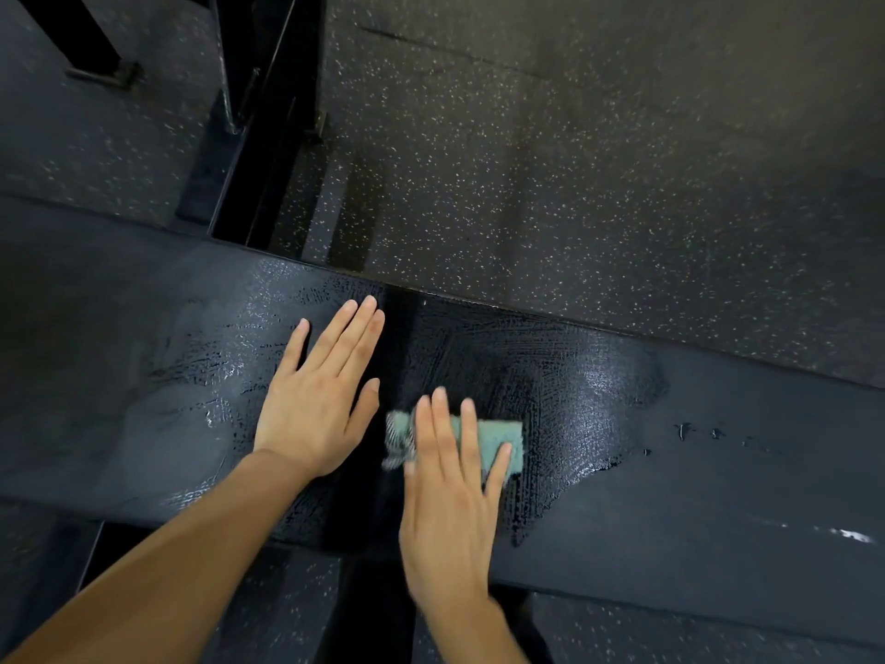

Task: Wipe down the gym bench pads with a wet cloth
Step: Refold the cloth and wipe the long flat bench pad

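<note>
Floor: dark rubber matting (598, 160) with pale speckles, faint seam near the top. Black metal frame rail (273, 151) runs away at upper left; second black post (88, 38) top-left corner. Light brighter upper right.

The bench (718, 472) is running across the middle of the frame, left to right. The left hand (316, 400) is lying flat on it at centre. The right hand (450, 500) is lying just right of it and lower, its fingers on the cloth (507, 438). The floor (574, 160) is lying behind the bench, with a metal frame (268, 151) standing at upper left.
</note>
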The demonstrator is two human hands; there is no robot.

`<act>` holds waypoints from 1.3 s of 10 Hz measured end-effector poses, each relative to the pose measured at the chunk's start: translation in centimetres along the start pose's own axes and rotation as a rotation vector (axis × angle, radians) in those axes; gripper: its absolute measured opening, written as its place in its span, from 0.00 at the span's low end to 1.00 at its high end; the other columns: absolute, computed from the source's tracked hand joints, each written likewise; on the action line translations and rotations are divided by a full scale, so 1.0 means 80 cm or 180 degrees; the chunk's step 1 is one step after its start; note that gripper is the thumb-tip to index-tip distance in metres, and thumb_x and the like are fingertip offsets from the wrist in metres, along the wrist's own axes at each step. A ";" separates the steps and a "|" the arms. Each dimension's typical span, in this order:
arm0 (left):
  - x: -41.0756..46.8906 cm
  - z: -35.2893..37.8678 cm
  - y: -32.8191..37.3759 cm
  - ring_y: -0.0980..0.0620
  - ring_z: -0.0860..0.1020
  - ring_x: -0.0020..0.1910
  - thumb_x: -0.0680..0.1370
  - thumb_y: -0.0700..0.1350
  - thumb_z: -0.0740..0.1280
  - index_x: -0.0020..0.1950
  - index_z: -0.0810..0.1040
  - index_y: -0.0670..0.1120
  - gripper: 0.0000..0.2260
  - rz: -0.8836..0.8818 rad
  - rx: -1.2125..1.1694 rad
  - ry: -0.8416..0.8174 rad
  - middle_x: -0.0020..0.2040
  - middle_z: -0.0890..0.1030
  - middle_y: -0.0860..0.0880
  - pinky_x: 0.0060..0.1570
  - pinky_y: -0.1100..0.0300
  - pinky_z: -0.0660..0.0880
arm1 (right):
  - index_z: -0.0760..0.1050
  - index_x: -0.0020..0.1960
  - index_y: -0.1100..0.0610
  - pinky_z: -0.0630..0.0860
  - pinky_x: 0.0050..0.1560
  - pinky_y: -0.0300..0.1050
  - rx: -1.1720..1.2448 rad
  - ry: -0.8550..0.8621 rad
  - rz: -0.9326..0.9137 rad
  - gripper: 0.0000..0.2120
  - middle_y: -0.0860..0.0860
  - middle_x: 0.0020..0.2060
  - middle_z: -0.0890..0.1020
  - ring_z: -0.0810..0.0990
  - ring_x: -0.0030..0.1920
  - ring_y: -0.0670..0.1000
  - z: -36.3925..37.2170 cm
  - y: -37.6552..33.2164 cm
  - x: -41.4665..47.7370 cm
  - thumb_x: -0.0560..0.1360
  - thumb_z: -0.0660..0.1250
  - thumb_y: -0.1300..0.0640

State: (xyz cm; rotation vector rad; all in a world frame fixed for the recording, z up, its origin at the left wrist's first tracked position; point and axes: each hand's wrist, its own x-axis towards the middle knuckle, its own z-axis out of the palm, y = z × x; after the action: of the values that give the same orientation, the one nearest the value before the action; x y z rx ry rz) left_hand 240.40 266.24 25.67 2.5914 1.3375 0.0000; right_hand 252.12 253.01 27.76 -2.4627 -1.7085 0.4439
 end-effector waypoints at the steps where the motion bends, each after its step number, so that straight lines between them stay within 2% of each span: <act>1: 0.000 0.000 0.000 0.52 0.51 0.80 0.82 0.51 0.49 0.81 0.53 0.44 0.28 0.0016 0.0003 0.0013 0.82 0.53 0.49 0.77 0.42 0.51 | 0.65 0.76 0.51 0.56 0.71 0.61 -0.0196 -0.0125 -0.0171 0.29 0.45 0.77 0.63 0.62 0.76 0.51 0.013 -0.006 -0.058 0.74 0.56 0.50; 3: 0.000 -0.001 0.000 0.51 0.51 0.80 0.82 0.51 0.48 0.81 0.53 0.44 0.28 0.0023 -0.0011 0.0033 0.82 0.53 0.49 0.77 0.42 0.52 | 0.65 0.74 0.50 0.54 0.72 0.59 -0.0060 -0.0246 -0.0200 0.30 0.44 0.76 0.64 0.63 0.74 0.49 0.018 -0.013 -0.078 0.71 0.58 0.49; 6: 0.001 0.001 -0.001 0.51 0.51 0.80 0.82 0.51 0.49 0.81 0.53 0.44 0.28 0.0026 -0.0001 0.0035 0.82 0.53 0.49 0.77 0.42 0.52 | 0.57 0.79 0.51 0.49 0.73 0.61 0.0134 -0.0054 0.0075 0.26 0.44 0.78 0.58 0.55 0.78 0.50 0.002 -0.023 0.023 0.80 0.50 0.51; 8: 0.001 -0.001 0.000 0.51 0.51 0.80 0.82 0.51 0.49 0.81 0.54 0.44 0.28 0.0039 0.0014 0.0030 0.82 0.53 0.49 0.76 0.42 0.53 | 0.62 0.77 0.51 0.54 0.72 0.61 -0.0153 -0.0207 -0.0013 0.29 0.45 0.78 0.60 0.58 0.77 0.51 0.016 -0.038 -0.040 0.76 0.54 0.50; 9: 0.001 -0.002 0.000 0.51 0.51 0.80 0.82 0.51 0.49 0.81 0.53 0.44 0.28 0.0034 -0.0004 0.0010 0.82 0.53 0.49 0.77 0.42 0.53 | 0.62 0.76 0.50 0.52 0.73 0.60 -0.0358 -0.0379 -0.0104 0.32 0.44 0.77 0.62 0.57 0.77 0.51 0.028 -0.047 -0.084 0.72 0.56 0.47; 11: 0.000 -0.002 0.000 0.51 0.50 0.80 0.82 0.51 0.48 0.81 0.53 0.44 0.28 0.0028 -0.0048 0.0013 0.82 0.53 0.49 0.77 0.42 0.52 | 0.64 0.75 0.49 0.52 0.72 0.59 -0.0338 -0.0435 -0.0114 0.33 0.43 0.75 0.65 0.59 0.76 0.50 0.023 -0.048 -0.081 0.70 0.57 0.46; 12: 0.000 -0.001 -0.001 0.51 0.51 0.80 0.82 0.51 0.49 0.81 0.53 0.44 0.28 0.0027 -0.0047 0.0025 0.82 0.53 0.49 0.77 0.42 0.52 | 0.64 0.75 0.48 0.53 0.72 0.57 -0.0247 -0.0385 -0.0371 0.32 0.43 0.76 0.64 0.62 0.75 0.47 0.018 -0.033 -0.076 0.71 0.57 0.46; 13: 0.000 -0.001 0.000 0.52 0.51 0.80 0.82 0.51 0.49 0.81 0.54 0.44 0.28 0.0015 -0.0035 0.0027 0.82 0.53 0.49 0.76 0.42 0.52 | 0.64 0.75 0.48 0.52 0.73 0.56 -0.0072 -0.0244 -0.0292 0.32 0.43 0.75 0.65 0.62 0.75 0.47 0.010 -0.003 -0.075 0.71 0.58 0.47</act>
State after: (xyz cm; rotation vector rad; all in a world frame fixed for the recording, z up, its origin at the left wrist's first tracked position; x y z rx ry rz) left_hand 240.36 266.27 25.75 2.5883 1.3303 0.0192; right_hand 249.70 247.44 28.09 -2.3997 -1.8571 0.5178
